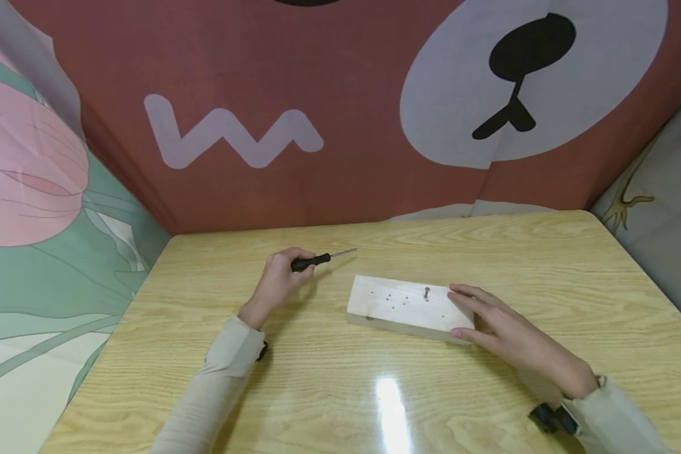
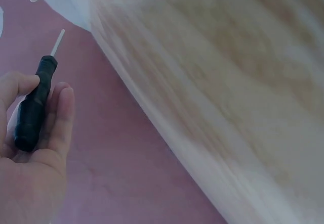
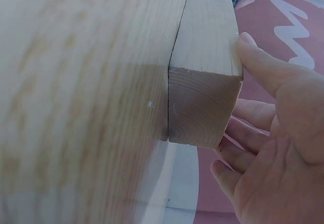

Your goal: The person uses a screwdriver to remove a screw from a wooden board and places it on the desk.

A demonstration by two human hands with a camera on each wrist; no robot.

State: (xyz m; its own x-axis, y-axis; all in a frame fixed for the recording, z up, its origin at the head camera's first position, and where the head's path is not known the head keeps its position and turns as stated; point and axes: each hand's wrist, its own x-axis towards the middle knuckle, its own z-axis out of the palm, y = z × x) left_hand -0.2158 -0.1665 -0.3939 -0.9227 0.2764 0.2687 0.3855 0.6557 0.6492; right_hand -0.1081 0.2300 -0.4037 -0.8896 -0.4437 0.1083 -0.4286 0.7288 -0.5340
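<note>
A black-handled screwdriver is held in my left hand, above the table and left of the block. Its thin metal shaft points right and away from me. In the left wrist view the thumb and fingers lie around the screwdriver's handle. A pale wooden block lies on the table with several small holes in its top. One screw stands up out of that top, toward the right part. My right hand holds the block's right end, thumb at the near edge and fingers over the far side.
The wood-grain table carries the block, with its back edge against a red-brown printed cloth. More printed cloth hangs at the left side. A bright light reflection lies on the table in front of the block.
</note>
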